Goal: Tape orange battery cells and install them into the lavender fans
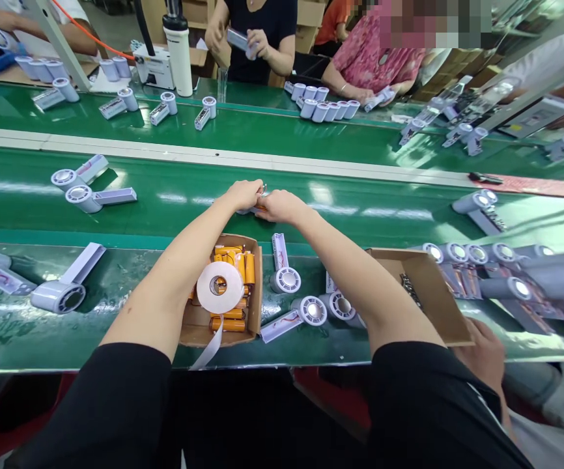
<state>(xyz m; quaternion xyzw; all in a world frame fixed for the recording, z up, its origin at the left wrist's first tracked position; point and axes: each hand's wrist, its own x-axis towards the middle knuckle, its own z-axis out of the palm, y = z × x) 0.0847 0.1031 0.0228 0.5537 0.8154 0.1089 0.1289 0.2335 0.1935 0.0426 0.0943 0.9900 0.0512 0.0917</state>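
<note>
Out over the green belt, my left hand [245, 195] and my right hand [281, 206] are close together with fingers curled. Both grip a pale lavender handheld fan body [247, 210], mostly hidden by the fingers; a bit of orange shows beside my right fingertips. Below my forearms stands a cardboard box [258, 293] of orange cylindrical batteries [234, 324], with a roll of white tape [206, 286] lying on top. To its right are an open-handled fan body [281, 253] and another fan body [282, 326] with thin wires in its handle.
More fan bodies lie left [60, 294] and along the belt [83, 197]. At right, a cardboard box [438, 306] holds small dark parts, with a neighbour's hand [482, 352] at its edge. Several people work across the line. A pale rail [165, 148] divides the belts.
</note>
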